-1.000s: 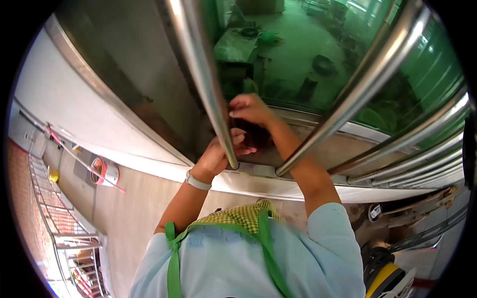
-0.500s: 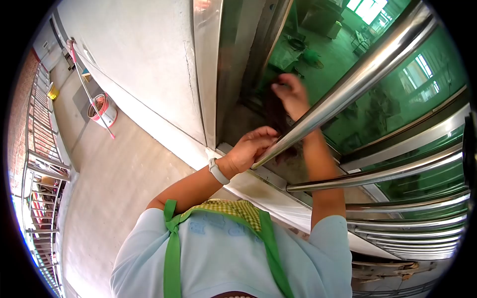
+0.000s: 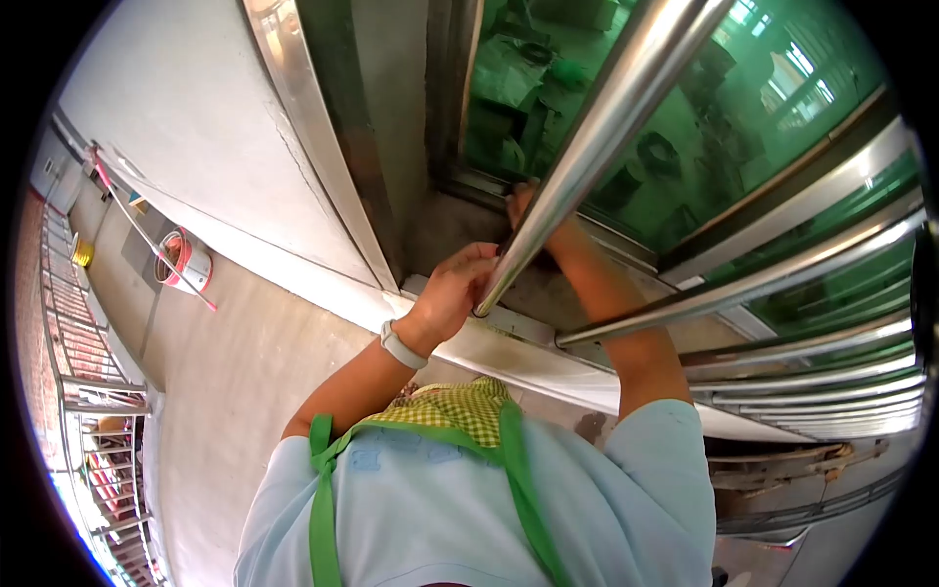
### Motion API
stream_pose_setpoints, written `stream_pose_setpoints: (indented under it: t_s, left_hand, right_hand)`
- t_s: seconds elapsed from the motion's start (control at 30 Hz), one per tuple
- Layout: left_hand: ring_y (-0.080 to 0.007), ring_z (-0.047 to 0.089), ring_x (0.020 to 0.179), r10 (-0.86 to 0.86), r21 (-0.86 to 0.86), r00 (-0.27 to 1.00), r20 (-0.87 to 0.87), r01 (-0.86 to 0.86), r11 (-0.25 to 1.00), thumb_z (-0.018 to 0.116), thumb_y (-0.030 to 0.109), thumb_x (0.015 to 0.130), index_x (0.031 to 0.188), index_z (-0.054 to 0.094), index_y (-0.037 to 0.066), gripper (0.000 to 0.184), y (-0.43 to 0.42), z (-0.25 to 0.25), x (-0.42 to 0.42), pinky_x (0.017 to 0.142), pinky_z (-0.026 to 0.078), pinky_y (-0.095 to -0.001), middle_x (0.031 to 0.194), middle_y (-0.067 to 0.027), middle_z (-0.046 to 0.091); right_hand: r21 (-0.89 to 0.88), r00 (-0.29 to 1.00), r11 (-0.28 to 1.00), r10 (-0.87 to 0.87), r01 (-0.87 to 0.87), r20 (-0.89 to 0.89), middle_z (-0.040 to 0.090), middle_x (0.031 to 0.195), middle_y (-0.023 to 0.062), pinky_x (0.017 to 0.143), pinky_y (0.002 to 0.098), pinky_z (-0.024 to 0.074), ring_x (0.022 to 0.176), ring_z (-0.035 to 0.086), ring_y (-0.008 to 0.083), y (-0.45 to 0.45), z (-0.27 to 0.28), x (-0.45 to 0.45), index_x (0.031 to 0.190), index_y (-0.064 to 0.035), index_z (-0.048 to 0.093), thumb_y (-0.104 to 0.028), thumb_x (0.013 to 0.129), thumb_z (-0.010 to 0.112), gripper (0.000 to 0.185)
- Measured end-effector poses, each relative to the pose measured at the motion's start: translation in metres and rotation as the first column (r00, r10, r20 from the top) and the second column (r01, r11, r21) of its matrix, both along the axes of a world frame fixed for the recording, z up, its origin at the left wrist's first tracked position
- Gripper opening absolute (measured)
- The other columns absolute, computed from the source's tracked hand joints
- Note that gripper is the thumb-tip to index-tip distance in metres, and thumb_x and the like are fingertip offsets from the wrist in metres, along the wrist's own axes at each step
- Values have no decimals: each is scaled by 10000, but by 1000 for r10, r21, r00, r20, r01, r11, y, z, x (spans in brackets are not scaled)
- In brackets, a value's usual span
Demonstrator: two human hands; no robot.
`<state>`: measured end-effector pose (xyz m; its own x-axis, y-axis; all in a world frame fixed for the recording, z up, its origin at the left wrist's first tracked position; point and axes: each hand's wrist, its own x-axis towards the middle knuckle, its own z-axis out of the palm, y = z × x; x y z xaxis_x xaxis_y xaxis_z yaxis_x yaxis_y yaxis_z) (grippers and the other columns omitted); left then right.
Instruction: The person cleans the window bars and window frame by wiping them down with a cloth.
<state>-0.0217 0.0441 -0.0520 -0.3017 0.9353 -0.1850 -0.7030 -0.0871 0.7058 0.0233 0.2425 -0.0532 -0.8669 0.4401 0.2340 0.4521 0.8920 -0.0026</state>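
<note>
My left hand (image 3: 455,293) curls, half closed, at the foot of a metal bar (image 3: 587,152) on the window ledge (image 3: 518,326); my right hand (image 3: 523,201) reaches behind it, blurred — whether either grips anything, I cannot tell. A hasty pull could bang my right forearm (image 3: 599,279) — bars stand either side.

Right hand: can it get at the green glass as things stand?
Likely yes: the right hand is behind the nearest steel bar, on the same side as the green glass, with no visible obstacle between.

Right grip (image 3: 521,202) partly hidden behind a metal bar (image 3: 599,137), anything held there indiscernible.
</note>
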Motion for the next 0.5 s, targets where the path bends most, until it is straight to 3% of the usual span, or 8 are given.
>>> stream_pose_setpoints:
  t_s: [0.07, 0.1, 0.13, 0.17, 0.3, 0.37, 0.47, 0.5]
  left_hand:
    - [-225, 599, 876, -104, -38, 988, -116, 101, 994, 499, 153, 869, 1101, 475, -6, 282, 5, 4, -2, 760, 466, -300, 972, -77, 551]
    - [-131, 592, 800, -122, -50, 983, -137, 116, 992, 533, 175, 861, 1011, 503, 43, 202, 8, 6, -1, 587, 426, -210, 855, -43, 556]
    - [-131, 592, 800, -160, -53, 977, -142, 154, 987, 533, 175, 861, 1011, 503, 43, 202, 13, 6, -1, 587, 426, -210, 855, -43, 556]
    - [-191, 601, 848, -231, -92, 959, -165, 219, 971, 539, 176, 858, 1047, 497, 25, 245, 19, 5, -4, 674, 453, -254, 888, -47, 558]
    - [-290, 560, 1024, -497, -85, 834, -238, 492, 866, 565, 206, 849, 1158, 465, -8, 389, 36, -3, -18, 862, 461, -325, 1057, -96, 538]
    - [-324, 459, 1161, -638, -49, 725, -260, 650, 758, 547, 253, 859, 1242, 416, -20, 488, 43, 0, -22, 966, 394, -364, 1224, -149, 468]
    - [-320, 432, 1187, -680, 179, 640, -358, 761, 623, 521, 281, 871, 1254, 405, -30, 507, 51, -3, -23, 993, 358, -371, 1283, -153, 427]
    - [-313, 404, 1212, -702, 77, 656, -278, 744, 664, 513, 290, 874, 1267, 389, -39, 528, 54, 7, -18, 1015, 326, -371, 1321, -151, 398]
  right_hand:
    - [-111, 997, 991, -71, 69, -15, 630, 873, 169, 732, 407, 486, 817, 605, 333, 10, 11, 29, 815, -28, 649, -228, 777, 492, 258]
    - [-111, 995, 989, -101, 98, -19, 630, 873, 169, 732, 407, 486, 817, 605, 333, 10, 17, 36, 815, -28, 649, -228, 777, 492, 258]
    - [-148, 956, 945, -290, 292, 36, 635, 840, 170, 712, 411, 490, 802, 612, 334, 11, 23, 44, 783, -28, 653, -217, 779, 489, 250]
    - [-179, 878, 859, -469, 479, 95, 641, 806, 171, 691, 414, 495, 786, 619, 335, 12, 26, 54, 751, -28, 656, -207, 782, 487, 248]
    - [-102, 839, 832, -541, 545, 66, 639, 865, 166, 712, 407, 501, 831, 616, 341, 16, 28, 92, 804, -36, 664, -154, 757, 486, 219]
    - [26, 817, 840, -533, 541, 221, 641, 833, 152, 679, 383, 510, 816, 626, 310, 19, 33, 105, 777, -37, 664, -125, 715, 535, 168]
    - [179, 801, 796, -595, 578, 59, 639, 788, 130, 648, 370, 514, 787, 629, 279, 49, -4, 125, 756, -43, 663, -118, 667, 587, 139]
    - [140, 783, 775, -621, 616, -8, 634, 756, 116, 656, 376, 509, 761, 622, 269, 53, -9, 129, 726, -53, 661, -132, 642, 612, 126]
